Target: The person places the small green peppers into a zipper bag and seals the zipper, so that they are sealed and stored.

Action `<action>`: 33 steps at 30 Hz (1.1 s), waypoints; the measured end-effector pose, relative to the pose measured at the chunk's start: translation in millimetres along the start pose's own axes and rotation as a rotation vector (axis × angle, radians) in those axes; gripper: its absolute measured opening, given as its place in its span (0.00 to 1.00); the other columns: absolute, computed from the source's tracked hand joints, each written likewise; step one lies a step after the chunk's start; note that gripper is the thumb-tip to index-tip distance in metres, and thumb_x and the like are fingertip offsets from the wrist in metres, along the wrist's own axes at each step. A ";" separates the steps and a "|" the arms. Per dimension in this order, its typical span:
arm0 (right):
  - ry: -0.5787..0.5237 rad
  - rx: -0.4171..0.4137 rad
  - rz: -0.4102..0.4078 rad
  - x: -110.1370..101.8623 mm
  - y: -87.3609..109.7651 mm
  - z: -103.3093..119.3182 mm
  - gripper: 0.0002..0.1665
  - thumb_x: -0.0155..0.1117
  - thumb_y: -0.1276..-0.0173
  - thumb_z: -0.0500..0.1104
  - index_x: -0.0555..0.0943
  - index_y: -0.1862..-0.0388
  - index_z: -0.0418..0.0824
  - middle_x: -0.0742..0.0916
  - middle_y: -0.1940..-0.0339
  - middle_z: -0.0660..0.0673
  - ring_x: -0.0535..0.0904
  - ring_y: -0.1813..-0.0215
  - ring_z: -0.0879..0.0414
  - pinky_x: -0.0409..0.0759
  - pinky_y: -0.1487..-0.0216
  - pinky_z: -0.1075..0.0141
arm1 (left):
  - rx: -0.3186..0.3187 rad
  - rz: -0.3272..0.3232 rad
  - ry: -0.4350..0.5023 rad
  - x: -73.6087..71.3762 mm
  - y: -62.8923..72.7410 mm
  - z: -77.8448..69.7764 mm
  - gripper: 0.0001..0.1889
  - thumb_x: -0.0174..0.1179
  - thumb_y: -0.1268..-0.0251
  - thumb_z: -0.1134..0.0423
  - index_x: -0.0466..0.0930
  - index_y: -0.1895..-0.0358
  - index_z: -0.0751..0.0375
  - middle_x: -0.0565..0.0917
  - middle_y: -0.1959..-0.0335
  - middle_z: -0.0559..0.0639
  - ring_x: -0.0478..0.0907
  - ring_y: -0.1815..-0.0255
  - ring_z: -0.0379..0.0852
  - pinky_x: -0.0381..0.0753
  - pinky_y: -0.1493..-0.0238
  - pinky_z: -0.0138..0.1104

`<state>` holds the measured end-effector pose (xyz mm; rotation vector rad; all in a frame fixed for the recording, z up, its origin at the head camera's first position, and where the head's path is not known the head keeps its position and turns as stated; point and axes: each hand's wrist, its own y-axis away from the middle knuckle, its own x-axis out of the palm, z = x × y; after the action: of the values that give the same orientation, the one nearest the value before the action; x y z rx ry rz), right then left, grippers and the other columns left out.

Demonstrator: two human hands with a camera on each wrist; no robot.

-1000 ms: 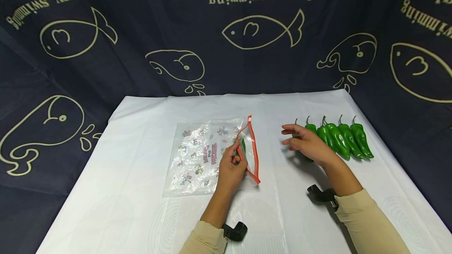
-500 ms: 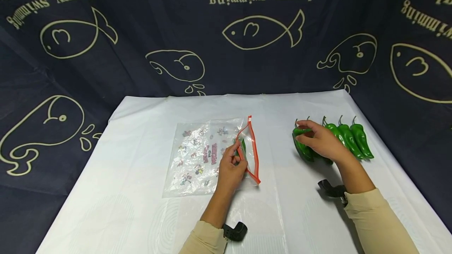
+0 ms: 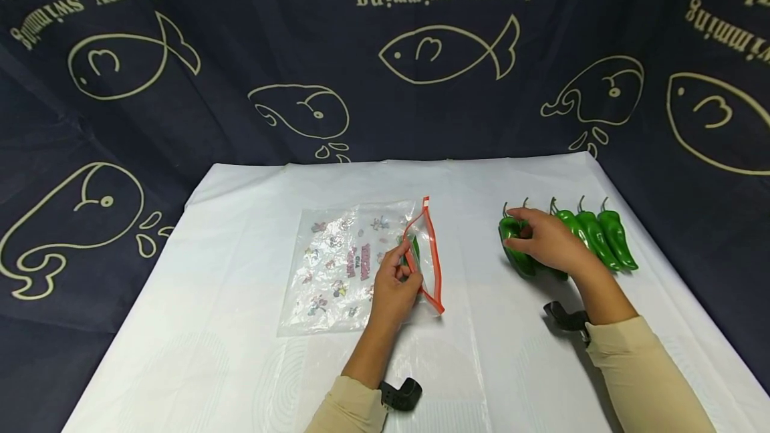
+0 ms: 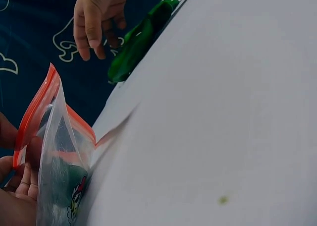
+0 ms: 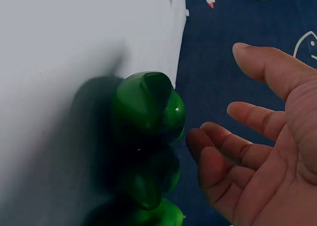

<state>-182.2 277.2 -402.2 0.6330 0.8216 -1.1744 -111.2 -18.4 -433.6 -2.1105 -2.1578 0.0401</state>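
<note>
A clear zip bag [image 3: 327, 272] with cartoon prints and a red zip edge lies flat, its mouth gaping to the right. My left hand [image 3: 394, 289] pinches the near layer of that red edge. Something green [image 4: 67, 181], its kind unclear, shows through the plastic in the left wrist view. Over the left end of a row of green peppers [image 3: 616, 239] hovers my right hand [image 3: 550, 239], thumb and fingers apart and holding nothing. The leftmost pepper [image 3: 516, 259] is partly covered by it. In the right wrist view, a gap separates the fingers from the nearest pepper [image 5: 141, 107].
A white cloth [image 3: 210, 272] covers the table. Behind it hangs a dark blue curtain [image 3: 337, 39] with fish and whale drawings. Both wrists wear black camera mounts, one on the left [image 3: 402, 394] and one on the right [image 3: 565, 318].
My right hand has moved right from beside the row to above its left peppers, then stayed nearly still, the fingers shifting slightly. My left hand and the bag have stayed put.
</note>
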 end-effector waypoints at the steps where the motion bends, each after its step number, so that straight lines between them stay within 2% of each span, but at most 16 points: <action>1: 0.011 -0.003 -0.002 0.7 -0.4 -1.0 0.38 0.69 0.34 0.45 0.69 0.30 0.30 0.79 0.40 0.29 0.79 0.50 0.39 0.80 0.58 0.50 | -0.003 0.000 0.000 0.1 0.0 -0.1 0.33 0.53 0.49 0.82 0.70 0.33 0.74 0.74 0.52 0.70 0.68 0.76 0.36 0.67 0.81 0.22; 5: 0.035 0.003 0.001 4.3 -2.3 -2.9 0.38 0.70 0.35 0.45 0.70 0.31 0.30 0.79 0.41 0.29 0.79 0.53 0.41 0.79 0.59 0.51 | 0.001 -0.003 -0.006 0.4 0.1 0.1 0.33 0.53 0.49 0.82 0.70 0.33 0.74 0.74 0.52 0.70 0.68 0.76 0.37 0.67 0.81 0.22; 11: 0.041 0.013 0.008 8.5 -4.3 -1.9 0.38 0.71 0.36 0.45 0.70 0.32 0.28 0.77 0.39 0.26 0.80 0.54 0.40 0.80 0.57 0.48 | 0.011 0.001 -0.008 0.2 0.2 1.6 0.32 0.52 0.48 0.82 0.70 0.33 0.74 0.74 0.55 0.70 0.68 0.77 0.35 0.67 0.82 0.22; 14: 0.053 0.014 0.010 9.3 -5.2 -1.2 0.39 0.70 0.36 0.45 0.70 0.32 0.27 0.76 0.37 0.25 0.78 0.48 0.36 0.78 0.52 0.44 | 0.011 0.000 0.000 0.4 -0.5 2.8 0.32 0.52 0.48 0.82 0.70 0.34 0.74 0.73 0.56 0.71 0.68 0.77 0.34 0.67 0.82 0.22; 19: 0.079 0.008 0.005 11.7 -7.3 -1.5 0.38 0.70 0.36 0.44 0.70 0.32 0.26 0.74 0.36 0.24 0.70 0.36 0.30 0.70 0.40 0.38 | 0.008 0.001 0.000 0.1 -0.6 1.8 0.32 0.52 0.48 0.82 0.71 0.33 0.73 0.73 0.56 0.71 0.67 0.77 0.35 0.67 0.82 0.23; 28: 0.150 0.006 0.001 15.5 -8.8 3.6 0.37 0.70 0.37 0.44 0.71 0.33 0.28 0.74 0.36 0.25 0.67 0.34 0.29 0.67 0.37 0.37 | 0.012 -0.004 -0.024 -0.5 -0.6 0.7 0.32 0.52 0.49 0.82 0.71 0.34 0.73 0.74 0.53 0.69 0.68 0.74 0.37 0.68 0.79 0.22; 33: 0.163 0.027 0.019 17.5 -9.7 5.1 0.38 0.70 0.36 0.44 0.70 0.31 0.29 0.71 0.34 0.24 0.65 0.33 0.28 0.66 0.37 0.35 | 0.018 -0.002 -0.024 -0.4 -0.1 1.1 0.32 0.53 0.48 0.82 0.71 0.34 0.73 0.74 0.52 0.70 0.68 0.74 0.37 0.68 0.79 0.22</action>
<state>-187.5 261.0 -413.9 0.7646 0.9360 -1.1289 -111.4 -18.7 -434.7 -2.1095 -2.1642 0.0854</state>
